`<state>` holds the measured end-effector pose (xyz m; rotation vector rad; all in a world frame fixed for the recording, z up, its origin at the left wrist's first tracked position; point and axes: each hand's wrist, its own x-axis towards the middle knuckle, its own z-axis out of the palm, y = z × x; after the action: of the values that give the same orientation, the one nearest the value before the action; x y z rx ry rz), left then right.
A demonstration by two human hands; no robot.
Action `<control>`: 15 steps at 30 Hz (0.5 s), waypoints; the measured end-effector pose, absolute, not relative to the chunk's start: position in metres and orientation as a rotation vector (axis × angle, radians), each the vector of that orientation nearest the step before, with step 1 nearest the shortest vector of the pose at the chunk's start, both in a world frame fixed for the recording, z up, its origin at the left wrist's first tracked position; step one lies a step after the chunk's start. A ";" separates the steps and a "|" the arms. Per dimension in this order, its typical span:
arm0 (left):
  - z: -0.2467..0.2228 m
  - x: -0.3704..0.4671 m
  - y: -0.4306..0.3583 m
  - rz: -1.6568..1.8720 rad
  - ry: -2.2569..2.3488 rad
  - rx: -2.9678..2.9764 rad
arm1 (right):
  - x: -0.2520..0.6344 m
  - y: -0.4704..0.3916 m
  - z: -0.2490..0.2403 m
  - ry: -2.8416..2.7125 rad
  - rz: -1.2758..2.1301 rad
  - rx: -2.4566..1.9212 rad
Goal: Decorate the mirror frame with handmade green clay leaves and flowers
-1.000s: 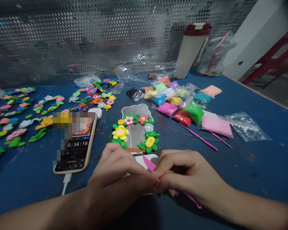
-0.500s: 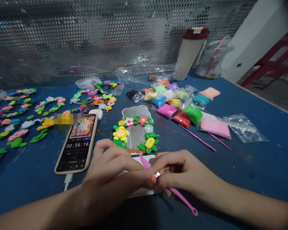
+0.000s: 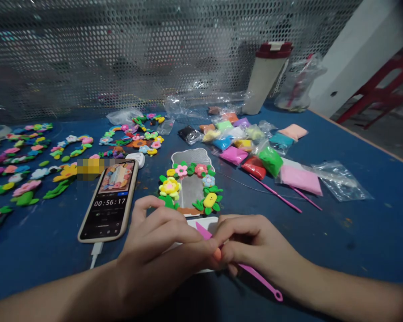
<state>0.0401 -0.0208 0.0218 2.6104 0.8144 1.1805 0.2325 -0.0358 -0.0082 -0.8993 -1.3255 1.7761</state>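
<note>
Together | left hand (image 3: 164, 239), right hand (image 3: 258, 241) | orange lump (image 3: 217, 254) pinched between | pink tool (image 3: 260, 279) beneath

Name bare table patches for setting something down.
Largest: between the clear bag, pink packet and right forearm. Narrower: between phone and flower-trimmed mirror. Crowded: coloured packets beyond the right hand, flower pieces left of the phone.

Item: phone (image 3: 108, 203), between eight and nine o'clock in the scene before me. Screen figures, white on dark: 00:56:17. Smaller screen lettering above and below the figures: apparently present, too small to read from here.
</note>
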 end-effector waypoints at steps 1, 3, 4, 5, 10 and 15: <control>0.020 0.041 -0.021 1.219 0.837 2.579 | 0.233 -0.037 -0.007 -1.396 1.669 -0.915; 0.017 0.044 -0.022 1.246 0.870 2.550 | 0.234 -0.038 -0.005 -1.520 1.490 -0.926; 0.016 0.044 -0.022 1.241 0.882 2.551 | 0.234 -0.039 -0.005 -1.559 1.443 -0.919; 0.015 0.044 -0.022 1.237 0.895 2.555 | 0.235 -0.040 -0.005 -1.580 1.422 -0.912; 0.014 0.042 -0.020 1.228 0.938 2.608 | 0.234 -0.040 -0.005 -1.479 1.524 -0.941; 0.010 0.042 -0.018 1.230 0.929 2.633 | 0.230 -0.037 -0.005 -1.224 1.785 -0.975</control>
<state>0.0417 -0.0183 0.0102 2.6327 0.9289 1.2296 0.2302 -0.0368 -0.0055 -0.9755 -1.2244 1.7849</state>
